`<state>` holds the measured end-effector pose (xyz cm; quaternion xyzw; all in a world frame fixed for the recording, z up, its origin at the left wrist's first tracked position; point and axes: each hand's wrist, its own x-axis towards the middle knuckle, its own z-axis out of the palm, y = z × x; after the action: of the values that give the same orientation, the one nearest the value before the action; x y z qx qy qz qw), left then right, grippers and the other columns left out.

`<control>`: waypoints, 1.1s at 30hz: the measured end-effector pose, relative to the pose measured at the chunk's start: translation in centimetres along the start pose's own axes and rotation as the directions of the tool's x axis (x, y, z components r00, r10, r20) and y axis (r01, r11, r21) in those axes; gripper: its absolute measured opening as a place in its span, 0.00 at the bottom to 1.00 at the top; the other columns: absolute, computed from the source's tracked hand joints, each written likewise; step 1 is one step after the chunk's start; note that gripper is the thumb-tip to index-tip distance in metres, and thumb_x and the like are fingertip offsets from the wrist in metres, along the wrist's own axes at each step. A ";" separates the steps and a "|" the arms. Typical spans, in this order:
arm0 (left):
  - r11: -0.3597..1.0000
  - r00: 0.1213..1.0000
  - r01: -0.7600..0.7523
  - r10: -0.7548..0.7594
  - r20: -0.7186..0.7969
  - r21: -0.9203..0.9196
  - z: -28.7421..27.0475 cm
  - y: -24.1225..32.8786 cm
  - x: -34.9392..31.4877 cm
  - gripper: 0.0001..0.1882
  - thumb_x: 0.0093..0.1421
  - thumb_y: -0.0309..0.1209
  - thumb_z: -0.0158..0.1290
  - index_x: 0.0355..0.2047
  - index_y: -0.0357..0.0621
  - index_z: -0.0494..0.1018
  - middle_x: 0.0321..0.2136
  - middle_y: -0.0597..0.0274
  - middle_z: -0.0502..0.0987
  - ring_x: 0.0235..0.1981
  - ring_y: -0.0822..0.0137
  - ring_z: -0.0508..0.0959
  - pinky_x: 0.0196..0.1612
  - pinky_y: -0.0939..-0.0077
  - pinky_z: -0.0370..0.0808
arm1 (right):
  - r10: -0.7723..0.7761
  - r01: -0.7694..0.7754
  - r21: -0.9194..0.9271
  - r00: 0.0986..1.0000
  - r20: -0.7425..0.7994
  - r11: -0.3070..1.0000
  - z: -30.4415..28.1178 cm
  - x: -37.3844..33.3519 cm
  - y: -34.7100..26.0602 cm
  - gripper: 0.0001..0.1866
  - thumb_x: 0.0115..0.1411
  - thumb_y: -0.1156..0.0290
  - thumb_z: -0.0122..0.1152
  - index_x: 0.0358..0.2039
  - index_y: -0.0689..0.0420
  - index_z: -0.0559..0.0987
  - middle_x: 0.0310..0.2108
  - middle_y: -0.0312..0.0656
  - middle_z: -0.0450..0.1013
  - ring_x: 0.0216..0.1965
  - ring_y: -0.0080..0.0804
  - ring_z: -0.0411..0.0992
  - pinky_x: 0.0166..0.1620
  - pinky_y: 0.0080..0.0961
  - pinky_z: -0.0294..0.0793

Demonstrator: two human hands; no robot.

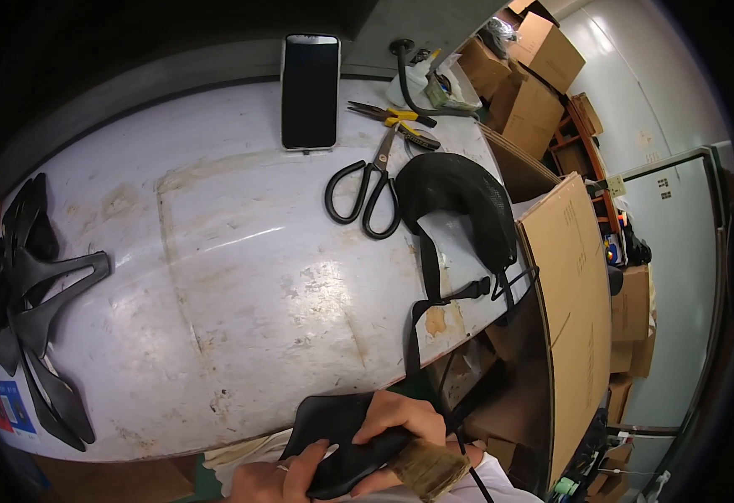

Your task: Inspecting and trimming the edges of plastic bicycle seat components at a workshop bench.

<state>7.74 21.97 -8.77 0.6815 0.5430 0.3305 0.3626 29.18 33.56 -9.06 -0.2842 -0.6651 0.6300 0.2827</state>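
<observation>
The fingers of the left hand [279, 479] and right hand [404, 417] clamp a flat, smooth black piece [346, 461] just off the near edge of the stained white surface [254, 335]. Beyond lie a curved black fabric pouch with straps [459, 180], black-handled metal scissors [383, 159] and a dark-screened, pale-edged phone [310, 96]; leftward, piled black forked pieces [31, 323].

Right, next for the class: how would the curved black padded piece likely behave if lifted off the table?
The curved black padded piece looks plump, so it would probably give when squeezed. Its strap lies bent and narrow, so it would likely dangle. The slightly textured surface may make it less slippery.
</observation>
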 end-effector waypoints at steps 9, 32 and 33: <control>0.947 0.974 0.217 -0.196 0.111 -0.238 -1.6 0.1 0.8 0.27 0.60 0.29 0.62 0.59 0.34 0.71 0.41 0.37 0.82 0.37 0.40 0.85 0.38 0.57 0.82 | 0.014 -0.063 0.337 0.990 0.143 0.939 0.0 0.9 0.9 0.20 0.59 0.78 0.71 0.52 0.62 0.80 0.45 0.50 0.74 0.39 0.32 0.77 0.42 0.25 0.77; 0.928 0.945 0.306 -0.270 0.183 -0.213 -2.8 1.2 2.1 0.26 0.63 0.30 0.60 0.59 0.35 0.70 0.40 0.35 0.82 0.39 0.38 0.84 0.40 0.56 0.82 | -0.050 0.045 0.066 0.997 0.063 0.997 0.3 1.3 0.1 0.24 0.53 0.73 0.79 0.51 0.60 0.81 0.48 0.45 0.74 0.41 0.28 0.77 0.38 0.21 0.77; 0.930 0.943 0.308 -0.271 0.191 -0.202 -2.9 1.2 2.2 0.26 0.64 0.31 0.59 0.60 0.34 0.69 0.40 0.35 0.82 0.38 0.37 0.84 0.39 0.55 0.82 | -0.050 0.045 0.068 0.997 0.066 0.997 0.5 1.3 -0.5 0.24 0.53 0.73 0.79 0.51 0.60 0.81 0.48 0.45 0.74 0.41 0.28 0.77 0.38 0.21 0.77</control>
<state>6.32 24.37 -6.13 0.5714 0.5652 0.2779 0.5261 27.90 34.14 -8.57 -0.2374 -0.6594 0.6542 0.2844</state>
